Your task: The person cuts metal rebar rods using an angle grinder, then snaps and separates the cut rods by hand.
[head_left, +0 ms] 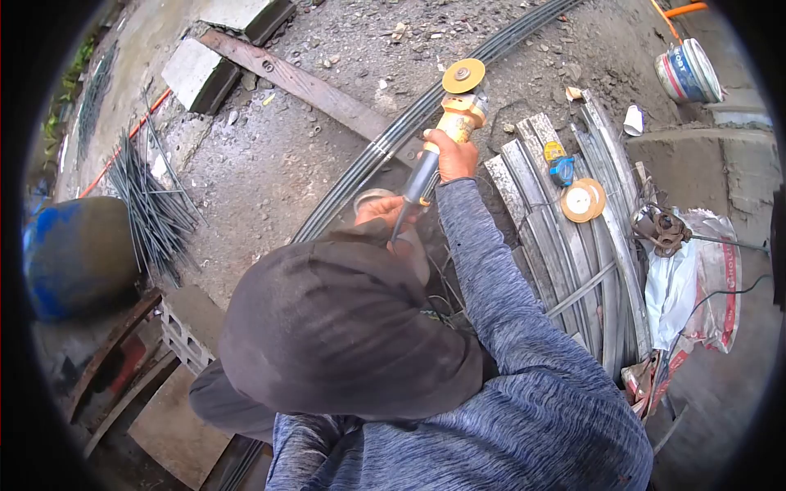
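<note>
Rough grey ground (246, 180), strewn with grit and chips; head view, looking down. Concrete blocks (196, 75) up left, with a narrow plank (303, 86) running from near them to the long bundle of thin rods (422, 113). More loose thin rods (151, 200) lie in a heap to the left.

My right hand (454, 157) is wrapped firmly round the body of the yellow-and-grey angle grinder (460, 123), its yellow disc (463, 75) uppermost, over the rods in view; whether it touches them, cannot tell. My left hand (378, 211), fingers bent, sits by the grinder's rear end and dark cord (399, 222); cannot tell if it grips either.

Right of my sleeve (483, 237): metal strips (565, 262) bearing a yellow tape measure (554, 151), a blue one just beside it (562, 170), and overlapping round discs (581, 201). White bucket (688, 72) well apart, upper right.
</note>
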The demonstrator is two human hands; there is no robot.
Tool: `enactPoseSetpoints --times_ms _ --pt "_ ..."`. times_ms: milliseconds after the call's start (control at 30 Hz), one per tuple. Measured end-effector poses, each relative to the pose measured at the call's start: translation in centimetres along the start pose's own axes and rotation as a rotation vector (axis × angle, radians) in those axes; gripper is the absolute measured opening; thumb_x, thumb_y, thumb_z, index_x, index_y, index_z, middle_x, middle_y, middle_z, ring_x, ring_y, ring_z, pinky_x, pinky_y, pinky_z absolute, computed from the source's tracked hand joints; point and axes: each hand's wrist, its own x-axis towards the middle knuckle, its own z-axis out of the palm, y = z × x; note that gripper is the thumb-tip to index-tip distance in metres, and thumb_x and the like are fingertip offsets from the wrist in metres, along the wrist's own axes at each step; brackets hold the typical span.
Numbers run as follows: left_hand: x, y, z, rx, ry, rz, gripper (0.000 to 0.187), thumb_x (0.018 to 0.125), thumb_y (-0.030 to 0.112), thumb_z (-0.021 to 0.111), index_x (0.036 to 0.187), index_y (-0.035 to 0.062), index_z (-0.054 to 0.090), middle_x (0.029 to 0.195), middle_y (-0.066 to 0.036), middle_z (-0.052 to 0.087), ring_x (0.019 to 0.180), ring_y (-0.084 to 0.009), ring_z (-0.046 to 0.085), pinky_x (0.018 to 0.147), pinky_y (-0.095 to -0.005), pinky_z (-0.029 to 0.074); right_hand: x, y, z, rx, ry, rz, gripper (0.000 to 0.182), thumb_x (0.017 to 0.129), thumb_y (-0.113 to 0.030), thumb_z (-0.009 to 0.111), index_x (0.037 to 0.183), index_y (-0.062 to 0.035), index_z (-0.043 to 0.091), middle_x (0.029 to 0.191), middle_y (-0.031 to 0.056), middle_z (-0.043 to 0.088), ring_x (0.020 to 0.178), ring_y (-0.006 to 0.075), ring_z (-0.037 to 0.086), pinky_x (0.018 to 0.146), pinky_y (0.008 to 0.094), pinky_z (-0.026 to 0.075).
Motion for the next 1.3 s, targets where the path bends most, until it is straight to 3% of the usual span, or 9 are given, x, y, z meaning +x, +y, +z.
enactPoseSetpoints --times_ms 200,500,833,967,1100,1133,1233,1267,1300 --pt "0.9 -0.5 0.0 0.157 0.053 0.080 0.017 0.096 0.019 0.074 0.105 0.0041 0.072 0.100 -0.006 0.075 0.087 -0.0127 0.071 0.070 -0.0240 0.057 -1.2 -1.2 0.1 0.084 0.050 0.022 0.025 0.069 -0.010 0.080 0.082 0.0056 0.064 0.071 0.0116 0.066 0.051 0.0213 0.065 0.048 0.0343 0.053" --pt "-0.5 0.3 0.8 0.033 0.064 -0.058 0.028 0.096 0.016 0.073 0.122 0.0069 0.068 0.108 -0.005 0.075 0.091 -0.0104 0.069 0.072 -0.0244 0.056 -0.9 -1.1 0.2 0.009 0.067 0.031 0.029 0.070 -0.006 0.080 0.090 0.0069 0.063 0.071 0.0131 0.066 0.051 0.0227 0.065 0.047 0.0354 0.056" --pt "1.1 -0.7 -2.3 -0.050 -0.153 -0.203 0.037 0.093 0.010 0.073 0.128 0.0041 0.063 0.125 -0.011 0.069 0.106 -0.0208 0.070 0.085 -0.0366 0.064 0.3 1.4 0.1 -0.062 0.110 -0.066 0.027 0.070 -0.010 0.082 0.084 0.0070 0.066 0.070 0.0124 0.067 0.051 0.0222 0.066 0.046 0.0361 0.054" --pt "0.8 1.1 -1.1 0.175 -0.100 -0.271 0.039 0.100 0.013 0.064 0.137 0.0032 0.056 0.129 -0.008 0.066 0.110 -0.0164 0.066 0.085 -0.0352 0.060 0.6 1.8 -0.8 -0.066 0.077 -0.059 0.028 0.070 -0.010 0.082 0.086 0.0060 0.066 0.076 0.0121 0.068 0.054 0.0210 0.066 0.048 0.0350 0.055" --pt "-5.5 4.9 -5.4 0.423 -0.025 0.018 0.040 0.098 0.018 0.067 0.135 0.0051 0.060 0.129 -0.005 0.062 0.110 -0.0157 0.064 0.091 -0.0318 0.052 -0.3 -1.1 -4.8 -0.414 0.133 -0.117 0.042 0.062 -0.027 0.083 0.088 0.0025 0.069 0.084 0.0143 0.073 0.076 0.0257 0.071 0.073 0.0387 0.056" --pt "-8.1 6.3 -7.1 0.577 -0.009 0.129 0.038 0.098 0.017 0.066 0.133 0.0035 0.061 0.127 -0.009 0.062 0.111 -0.0168 0.064 0.093 -0.0312 0.052 0.3 -0.9 -6.5 -0.520 0.161 -0.139 0.052 0.062 -0.029 0.085 0.100 0.0016 0.066 0.091 0.0161 0.073 0.083 0.0284 0.072 0.078 0.0400 0.056" --pt "-16.3 12.4 -11.2 0.929 0.127 0.297 0.032 0.098 0.016 0.063 0.126 0.0017 0.063 0.115 -0.009 0.064 0.103 -0.0161 0.064 0.089 -0.0289 0.052 0.2 -1.7 -12.4 -0.605 0.099 -0.261 0.056 0.062 -0.029 0.086 0.104 0.0012 0.064 0.095 0.0156 0.073 0.086 0.0270 0.072 0.080 0.0394 0.057" --pt "-19.4 14.6 -13.0 0.992 0.198 0.283 0.029 0.098 0.016 0.062 0.124 0.0017 0.064 0.110 -0.007 0.065 0.098 -0.0152 0.064 0.086 -0.0281 0.051 -0.3 -1.8 -14.2 -0.559 0.116 -0.362 0.042 0.068 -0.025 0.086 0.097 -0.0011 0.066 0.089 0.0082 0.072 0.078 0.0214 0.069 0.074 0.0362 0.055" --pt "-22.5 17.0 -15.1 1.036 0.282 0.255 0.027 0.098 0.015 0.061 0.121 0.0017 0.065 0.104 -0.006 0.066 0.094 -0.0142 0.064 0.082 -0.0273 0.051 -0.6 -2.3 -16.2 -0.524 0.066 -0.267 0.051 0.068 -0.025 0.086 0.106 0.0003 0.065 0.098 0.0146 0.073 0.088 0.0251 0.071 0.081 0.0390 0.057"
